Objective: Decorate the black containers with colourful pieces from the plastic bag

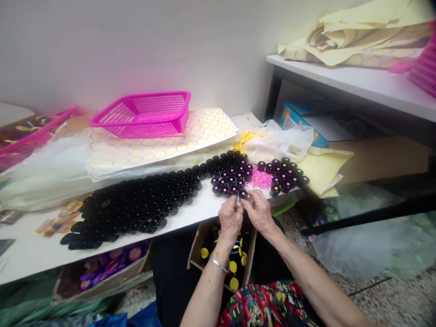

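Left hand (231, 217) and right hand (259, 210), right of center, fingertips bunched close at the near edge of a pink-dotted black cap (243, 194); can't tell what's pinched. Pink pieces (260, 178) just beyond. Plain black caps (136, 200) massed center-left on white surface (206, 205).

Silver bangle (218, 263), seemingly floral multicoloured top (264, 305)

The person's left hand (230, 215) and right hand (259, 209) meet at a pink-dotted black cap (243, 194); whether either grips it is unclear. From them, pink pieces (260, 179) lie at 1 o'clock, massed black caps (136, 197) at 9, a pink basket (153, 130) on a printed sheet (150, 155) at 10, and a carton (195, 250) holding yellow-topped items (234, 284) at 6.
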The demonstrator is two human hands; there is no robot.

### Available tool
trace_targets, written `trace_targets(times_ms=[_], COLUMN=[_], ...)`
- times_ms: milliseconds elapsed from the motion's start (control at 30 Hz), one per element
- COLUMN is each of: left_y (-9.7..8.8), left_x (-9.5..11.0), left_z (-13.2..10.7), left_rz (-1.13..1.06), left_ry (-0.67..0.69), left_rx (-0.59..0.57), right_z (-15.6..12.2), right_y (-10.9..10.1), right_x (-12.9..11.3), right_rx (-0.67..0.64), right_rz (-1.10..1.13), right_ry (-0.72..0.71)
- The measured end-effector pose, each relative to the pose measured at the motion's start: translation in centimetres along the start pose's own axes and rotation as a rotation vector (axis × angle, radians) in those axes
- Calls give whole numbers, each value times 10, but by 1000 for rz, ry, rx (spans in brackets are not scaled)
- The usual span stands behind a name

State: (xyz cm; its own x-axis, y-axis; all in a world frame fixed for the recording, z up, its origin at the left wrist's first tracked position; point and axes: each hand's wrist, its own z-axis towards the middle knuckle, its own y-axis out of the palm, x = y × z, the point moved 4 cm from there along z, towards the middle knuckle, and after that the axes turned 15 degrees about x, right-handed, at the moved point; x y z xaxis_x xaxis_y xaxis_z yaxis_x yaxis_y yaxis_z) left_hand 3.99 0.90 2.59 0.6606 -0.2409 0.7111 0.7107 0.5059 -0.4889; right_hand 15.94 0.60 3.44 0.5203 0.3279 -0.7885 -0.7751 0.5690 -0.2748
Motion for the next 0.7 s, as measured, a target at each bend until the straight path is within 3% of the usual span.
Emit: trace_targets(times_ms=[100, 167, 267, 333, 500, 600, 700], left_y=[-10, -22, -47, -57, -45, -31, -26], left_x=[0, -1, -3, -5, -8, -13, -17], left_z=[-4, 1, 29, 58, 123, 136, 141], left_rz=[-11, 31, 165, 293, 508, 513, 541], left_ry=[95, 180, 259, 274, 335, 332, 324], left_rx=[26, 103, 283, 333, 35, -97, -99], right_z=[-4, -8, -15, -17, -10, -2, 3], right_y=[-3, -7, -12, -15, -18, -17, -15], right_x=[-1, -2, -3, -3, -2, -2, -1], right_rx=[11, 18, 15, 13, 44, 40, 20], right_rz=[-18, -24, -40, -64, -178, -240, -273], right_ry=[-7, -17, -58, -82, -100, -108, -106])
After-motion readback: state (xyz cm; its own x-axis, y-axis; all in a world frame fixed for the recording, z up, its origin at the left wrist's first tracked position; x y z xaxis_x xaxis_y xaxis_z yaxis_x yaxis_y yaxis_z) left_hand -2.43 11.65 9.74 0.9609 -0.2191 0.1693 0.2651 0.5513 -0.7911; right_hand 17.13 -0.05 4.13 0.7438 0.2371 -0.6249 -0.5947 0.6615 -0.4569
